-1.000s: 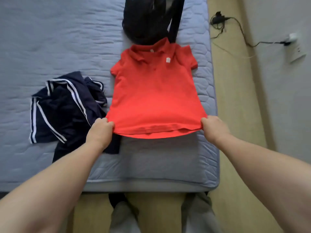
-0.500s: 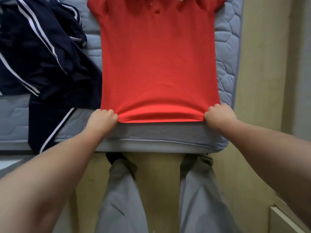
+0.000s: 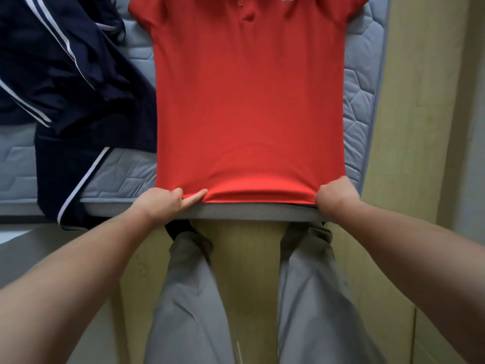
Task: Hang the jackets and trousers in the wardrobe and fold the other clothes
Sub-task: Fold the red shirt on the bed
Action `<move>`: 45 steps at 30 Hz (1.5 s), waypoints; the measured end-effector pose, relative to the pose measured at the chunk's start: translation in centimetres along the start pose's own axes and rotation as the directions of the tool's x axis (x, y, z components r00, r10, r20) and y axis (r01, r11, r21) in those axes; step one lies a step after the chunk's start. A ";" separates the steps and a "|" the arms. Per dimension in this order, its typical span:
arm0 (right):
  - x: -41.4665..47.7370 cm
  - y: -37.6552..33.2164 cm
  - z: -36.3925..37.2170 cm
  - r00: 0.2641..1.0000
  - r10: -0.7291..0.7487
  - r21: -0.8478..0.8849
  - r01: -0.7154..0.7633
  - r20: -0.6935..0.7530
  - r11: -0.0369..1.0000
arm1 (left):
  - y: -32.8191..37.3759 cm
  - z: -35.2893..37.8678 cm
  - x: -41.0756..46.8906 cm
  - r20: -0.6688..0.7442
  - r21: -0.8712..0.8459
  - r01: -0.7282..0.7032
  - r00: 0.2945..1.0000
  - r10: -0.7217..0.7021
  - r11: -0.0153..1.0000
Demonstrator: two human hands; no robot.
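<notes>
A red polo shirt (image 3: 249,101) lies flat and face up on the grey quilted mattress (image 3: 359,95), its hem at the near edge. My left hand (image 3: 164,203) grips the hem's left corner, thumb on top of the cloth. My right hand (image 3: 337,197) grips the hem's right corner with curled fingers. A dark navy garment with white stripes (image 3: 65,74) lies crumpled to the shirt's left and hangs over the mattress edge.
My legs in grey trousers (image 3: 189,298) stand against the bed's near side on a yellowish floor (image 3: 246,258). The mattress ends just right of the shirt; a pale wall or panel (image 3: 425,127) runs beside it.
The shirt has been pulled toward me, so its hem now reaches the mattress's near edge. The view has tilted further down. Both hands keep their hold on the hem corners.
</notes>
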State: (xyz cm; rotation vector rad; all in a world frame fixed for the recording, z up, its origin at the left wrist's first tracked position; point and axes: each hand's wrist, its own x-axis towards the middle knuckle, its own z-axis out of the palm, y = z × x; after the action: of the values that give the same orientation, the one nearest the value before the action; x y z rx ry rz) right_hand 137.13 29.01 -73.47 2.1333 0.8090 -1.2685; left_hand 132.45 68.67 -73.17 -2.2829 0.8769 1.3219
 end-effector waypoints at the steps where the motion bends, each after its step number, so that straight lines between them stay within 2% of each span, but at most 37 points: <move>1: 0.0 -0.4 0.4 1.000 -0.004 0.005 0.004 0.014 1.000 | 0.2 0.4 -0.2 0.000 -0.008 -0.014 1.000 0.014 1.000; 7: 0.7 -1.9 1.5 0.994 0.029 -0.025 -0.027 0.102 0.999 | 1.7 0.9 0.9 -0.033 -0.004 -0.013 0.999 0.013 1.000; 10: 1.0 -2.1 1.2 0.991 0.017 -0.018 -0.015 0.132 1.000 | 2.3 -0.1 2.1 -0.142 0.014 -0.048 0.989 0.050 0.999; 13: 1.4 -2.4 0.5 0.999 -0.026 0.058 0.028 -0.023 0.998 | 3.7 -1.9 2.9 -0.259 -0.061 -0.052 0.965 0.035 0.997; 16: 2.2 -3.2 0.2 0.980 -0.075 0.083 0.092 -0.184 0.992 | 5.5 -3.8 4.3 -0.285 -0.123 -0.045 0.958 0.009 0.991; 21: 3.2 -3.8 0.6 0.979 -0.071 0.227 0.114 -0.190 0.967 | 7.2 -4.6 5.7 -0.251 -0.216 0.026 0.965 -0.081 0.976; 25: 3.2 -3.4 1.6 0.991 -0.027 0.462 0.084 -0.129 0.883 | 7.4 -4.3 5.8 -0.238 -0.262 0.043 0.965 -0.108 0.964; 27: 3.1 -3.2 1.6 0.994 -0.005 0.511 0.062 -0.113 0.857 | 7.4 -4.1 5.8 -0.219 -0.319 0.068 0.965 -0.144 0.945; 31: 3.0 -3.8 1.5 0.987 0.023 0.489 0.058 -0.157 0.870 | 7.9 -4.6 6.3 -0.184 -0.417 0.138 0.955 -0.232 0.898; 39: 2.6 -4.5 2.0 0.968 0.056 0.431 0.056 -0.243 0.901 | 9.6 -6.5 7.1 -0.107 -0.203 0.082 0.989 -0.105 0.976; 43: 2.4 -5.2 1.5 0.970 0.116 0.449 -0.008 -0.215 0.894 | 10.3 -7.7 8.0 -0.122 -0.225 0.112 0.982 -0.143 0.968; 45: 2.2 -5.5 1.2 0.957 0.135 0.458 -0.002 -0.257 0.889 | 10.5 -8.3 8.7 -0.155 -0.231 0.063 0.983 -0.100 0.971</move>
State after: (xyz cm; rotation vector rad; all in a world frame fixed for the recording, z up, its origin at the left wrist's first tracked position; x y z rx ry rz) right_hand 133.30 32.46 -76.67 2.7428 0.5737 -1.2204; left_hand 133.98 53.12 -76.54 -2.6054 0.7044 1.2667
